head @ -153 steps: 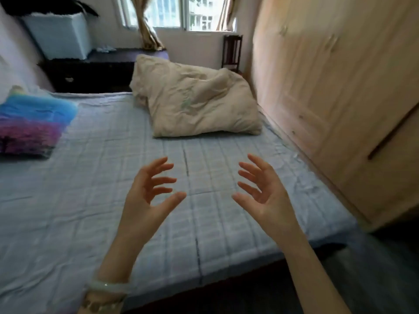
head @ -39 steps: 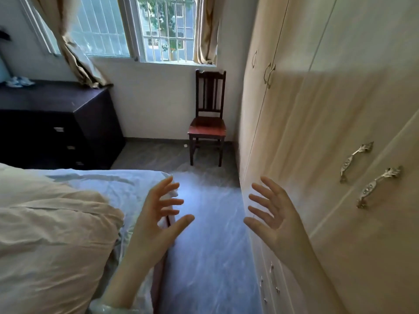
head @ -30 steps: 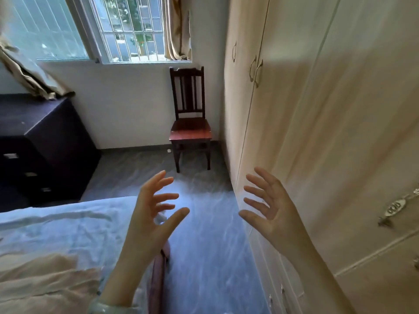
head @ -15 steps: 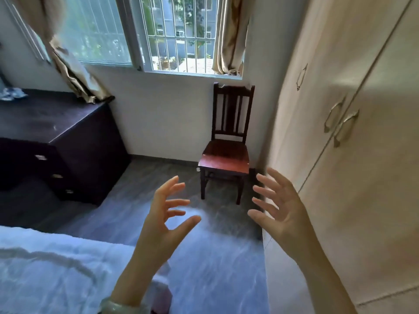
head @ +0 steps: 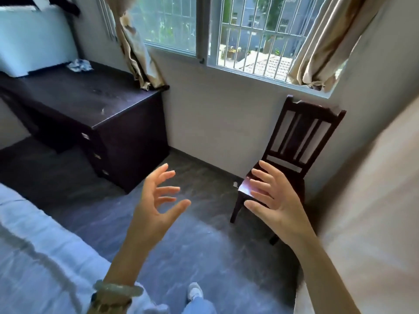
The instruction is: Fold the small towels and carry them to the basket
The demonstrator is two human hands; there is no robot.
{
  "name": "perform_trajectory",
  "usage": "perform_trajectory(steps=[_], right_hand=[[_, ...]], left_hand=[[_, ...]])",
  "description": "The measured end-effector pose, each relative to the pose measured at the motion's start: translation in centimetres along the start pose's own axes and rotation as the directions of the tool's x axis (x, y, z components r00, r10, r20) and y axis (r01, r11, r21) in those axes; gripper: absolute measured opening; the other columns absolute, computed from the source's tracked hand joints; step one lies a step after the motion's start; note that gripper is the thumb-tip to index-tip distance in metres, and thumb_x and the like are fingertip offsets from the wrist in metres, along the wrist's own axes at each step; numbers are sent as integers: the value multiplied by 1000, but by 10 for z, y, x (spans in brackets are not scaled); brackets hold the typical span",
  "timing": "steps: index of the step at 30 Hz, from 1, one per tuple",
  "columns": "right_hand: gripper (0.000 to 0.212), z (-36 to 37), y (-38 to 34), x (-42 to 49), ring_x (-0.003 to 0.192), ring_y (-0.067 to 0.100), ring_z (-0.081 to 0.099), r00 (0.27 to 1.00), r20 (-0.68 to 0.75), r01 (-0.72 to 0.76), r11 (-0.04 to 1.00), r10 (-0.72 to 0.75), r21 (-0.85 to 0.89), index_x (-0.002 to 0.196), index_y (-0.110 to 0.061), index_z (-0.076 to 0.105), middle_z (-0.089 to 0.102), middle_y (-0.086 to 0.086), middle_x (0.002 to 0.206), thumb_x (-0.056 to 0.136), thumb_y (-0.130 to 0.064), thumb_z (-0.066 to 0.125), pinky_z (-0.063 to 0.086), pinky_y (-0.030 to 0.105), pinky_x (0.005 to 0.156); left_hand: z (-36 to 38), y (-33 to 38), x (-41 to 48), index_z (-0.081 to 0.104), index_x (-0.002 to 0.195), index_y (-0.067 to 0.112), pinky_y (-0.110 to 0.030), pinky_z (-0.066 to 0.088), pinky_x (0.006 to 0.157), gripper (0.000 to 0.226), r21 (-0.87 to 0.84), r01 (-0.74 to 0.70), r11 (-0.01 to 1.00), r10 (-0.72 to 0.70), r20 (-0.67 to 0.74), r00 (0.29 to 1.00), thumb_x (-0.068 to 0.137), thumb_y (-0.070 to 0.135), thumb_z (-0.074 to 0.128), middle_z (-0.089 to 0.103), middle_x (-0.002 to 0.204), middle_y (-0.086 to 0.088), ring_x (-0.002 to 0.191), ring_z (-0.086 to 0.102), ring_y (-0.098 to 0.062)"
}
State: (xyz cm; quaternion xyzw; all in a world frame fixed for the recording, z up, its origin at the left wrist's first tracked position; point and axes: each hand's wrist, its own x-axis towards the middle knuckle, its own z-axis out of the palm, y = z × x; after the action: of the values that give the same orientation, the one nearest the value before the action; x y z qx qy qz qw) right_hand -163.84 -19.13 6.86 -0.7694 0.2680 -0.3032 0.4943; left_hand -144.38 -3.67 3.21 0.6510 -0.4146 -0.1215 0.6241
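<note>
My left hand [head: 156,207] and right hand [head: 275,202] raised palms facing, fingers spread and empty, pointing forward toward the dark chair [head: 292,152], bed [head: 34,257] at left

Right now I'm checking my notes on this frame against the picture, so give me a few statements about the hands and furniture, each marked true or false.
1. Both hands are empty. True: the left hand and right hand are open with fingers spread.
2. A towel lies on the chair seat. False: what shows of the chair seat is bare.
3. The left wrist wears a pale bracelet. True.
4. The dresser stands right of the chair. False: it is to the left.
5. A basket sits on the floor. False: none is in view on the floor.
</note>
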Motion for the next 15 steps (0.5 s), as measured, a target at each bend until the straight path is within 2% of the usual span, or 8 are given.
perform_trajectory(steps=[6,9,15], right_hand=[[75,27,6,130,117,4,56,995,89,26,996,-33,85,133,-40,40,54,-16,129,75,-7,75,49,19,93],[74,48,8,182,118,7,56,989,146,15,991,-35,134,134,-37,40,55,-12,130,77,-2,74,49,26,96],[73,112,12,293,117,10,57,953,292,23,980,-81,196,132,-37,42,56,-8,129,77,-1,73,50,34,98]], left_hand=[[-15,-31,103,38,129,45,-17,52,82,73,8,32,999,-31,-136,990,65,43,71,54,123,28,102,63,-8],[-31,-45,136,38,129,46,-19,52,83,73,27,67,997,-61,-193,979,64,44,71,54,123,27,103,63,-8],[-81,-83,200,38,130,39,-18,52,81,75,65,124,990,-93,-357,929,63,42,71,54,127,13,101,63,-8]])
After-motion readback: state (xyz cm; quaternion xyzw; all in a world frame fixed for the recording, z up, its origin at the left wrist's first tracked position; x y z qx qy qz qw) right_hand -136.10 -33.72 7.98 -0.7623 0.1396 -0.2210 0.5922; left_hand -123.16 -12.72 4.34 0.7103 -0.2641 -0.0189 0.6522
